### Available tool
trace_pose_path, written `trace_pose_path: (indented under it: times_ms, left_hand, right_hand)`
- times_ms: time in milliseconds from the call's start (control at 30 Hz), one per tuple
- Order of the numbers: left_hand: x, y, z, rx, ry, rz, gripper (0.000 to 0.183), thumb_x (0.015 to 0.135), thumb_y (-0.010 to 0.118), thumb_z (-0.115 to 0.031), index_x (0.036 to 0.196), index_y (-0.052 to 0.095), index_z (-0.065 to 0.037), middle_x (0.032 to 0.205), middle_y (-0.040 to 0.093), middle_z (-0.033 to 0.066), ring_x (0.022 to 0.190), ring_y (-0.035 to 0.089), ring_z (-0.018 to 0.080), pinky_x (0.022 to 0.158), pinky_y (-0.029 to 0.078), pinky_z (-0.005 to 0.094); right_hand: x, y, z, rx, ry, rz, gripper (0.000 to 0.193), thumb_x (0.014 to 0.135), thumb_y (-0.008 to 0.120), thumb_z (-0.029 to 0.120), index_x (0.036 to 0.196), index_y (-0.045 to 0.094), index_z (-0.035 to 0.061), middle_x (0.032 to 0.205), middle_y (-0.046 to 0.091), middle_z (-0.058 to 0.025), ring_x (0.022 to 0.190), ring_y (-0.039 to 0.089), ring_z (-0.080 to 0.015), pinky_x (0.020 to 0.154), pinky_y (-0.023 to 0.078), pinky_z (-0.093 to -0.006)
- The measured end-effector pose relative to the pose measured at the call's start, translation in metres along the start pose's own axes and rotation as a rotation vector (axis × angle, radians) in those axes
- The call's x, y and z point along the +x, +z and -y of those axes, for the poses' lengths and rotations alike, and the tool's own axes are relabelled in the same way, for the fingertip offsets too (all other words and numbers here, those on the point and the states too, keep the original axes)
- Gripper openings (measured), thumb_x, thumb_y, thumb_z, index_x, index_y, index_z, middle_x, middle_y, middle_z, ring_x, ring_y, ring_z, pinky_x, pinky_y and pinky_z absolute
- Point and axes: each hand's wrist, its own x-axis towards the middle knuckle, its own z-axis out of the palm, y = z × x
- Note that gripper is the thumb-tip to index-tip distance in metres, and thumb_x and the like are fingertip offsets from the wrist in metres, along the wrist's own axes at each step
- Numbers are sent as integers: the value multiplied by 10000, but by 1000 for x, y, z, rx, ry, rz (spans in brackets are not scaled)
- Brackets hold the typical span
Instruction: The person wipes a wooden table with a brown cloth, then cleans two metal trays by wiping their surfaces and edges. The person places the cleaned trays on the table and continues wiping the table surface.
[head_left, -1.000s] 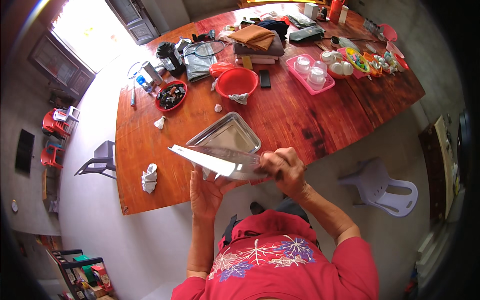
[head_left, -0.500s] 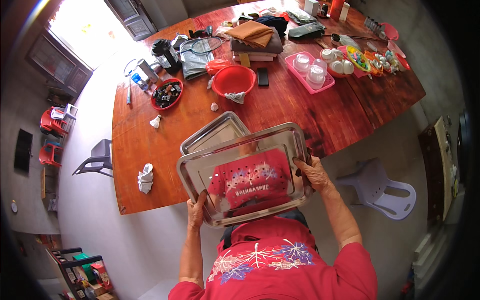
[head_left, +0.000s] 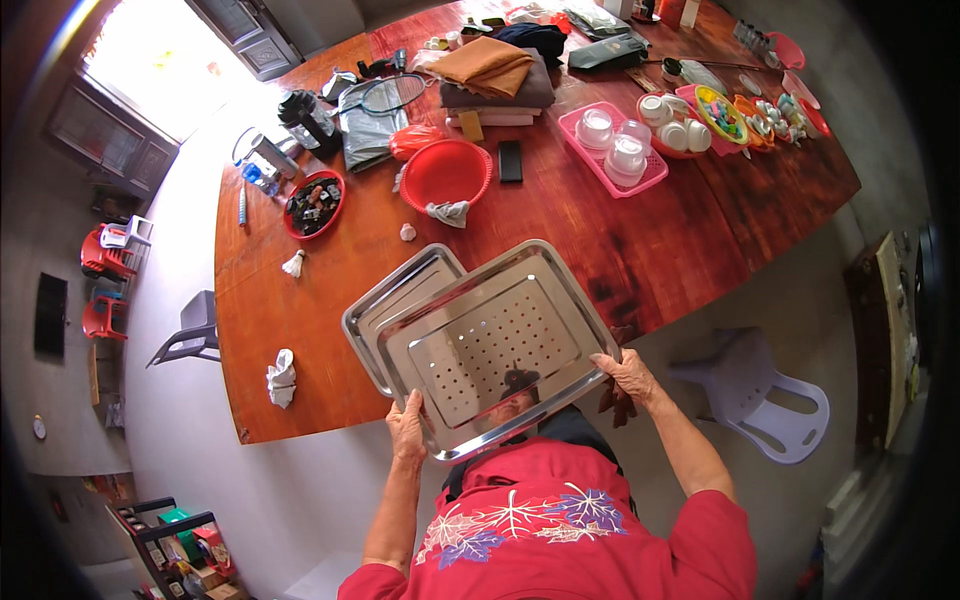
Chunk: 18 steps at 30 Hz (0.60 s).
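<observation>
Head view, left hand (head_left: pixel 406 430): closed on the left side of the tray with holes (head_left: pixel 490 370), thumb lying on its upper face; the other fingers are mostly hidden underneath.
Right hand (head_left: pixel 630 378): gripping the same tray near its right corner, thumb on top, the rest of the fingers partly out of sight below.
Tray with holes: shiny metal, held between both hands at the near edge of the counter (head_left: pixel 325 335), its lower part reaching past that edge; it mirrors part of the person.
Second tray (head_left: pixel 400 285): metal too, on the counter by the near edge, partly covered from view by the first; whether the two touch cannot be told.
Crumpled tissue (head_left: pixel 282 378): near the counter's near left corner.
Shuttlecock (head_left: pixel 293 264): towards the left edge, beyond the tissue.
Red plate (head_left: pixel 315 236): close to the left edge, filled with small dark things.
Red basin (head_left: pixel 447 172): beyond the trays, with a grey cloth (head_left: pixel 447 213) over its near rim.
Phone (head_left: pixel 510 161): dark, just right of the basin.
Pink basket (head_left: pixel 655 182): right of the phone, holding clear and white cups.
Purple chair (head_left: pixel 765 390): on the floor, off the counter's near edge, to the right.
</observation>
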Motion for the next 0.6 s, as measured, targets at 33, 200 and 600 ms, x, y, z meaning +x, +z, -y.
trace_pose_path:
  times_ms: [33, 200, 600]
  left_hand:
    - [12, 9, 17, -79, 21, -38, 113, 902, 661, -198, 877, 602, -105, 692, 579, -55, 550, 519, 45, 443, 408, 199]
    - [38, 94, 38, -141, 43, -91, 101, 899, 660, -140, 925, 589, -74, 775, 592, -32, 661, 541, 78, 600, 451, 236]
    - [229, 201, 53, -447, 50, -300, 171, 914, 622, -177, 1004, 572, -40, 898, 582, 14, 822, 574, 148, 739, 527, 327]
  right_hand:
    - [11, -12, -7, 49, -24, -27, 413, 880, 661, 353, 1043, 555, -12, 741, 625, -158, 488, 644, -279, 352, 499, -373]
    - [61, -10, -25, 181, -145, -125, 305, 937, 584, 300, 968, 583, -3, 822, 639, -120, 613, 653, -256, 385, 524, -417]
    - [90, -55, -18, -67, -76, -146, 291, 934, 579, 224, 984, 577, -62, 810, 659, -136, 671, 681, -221, 407, 549, -353]
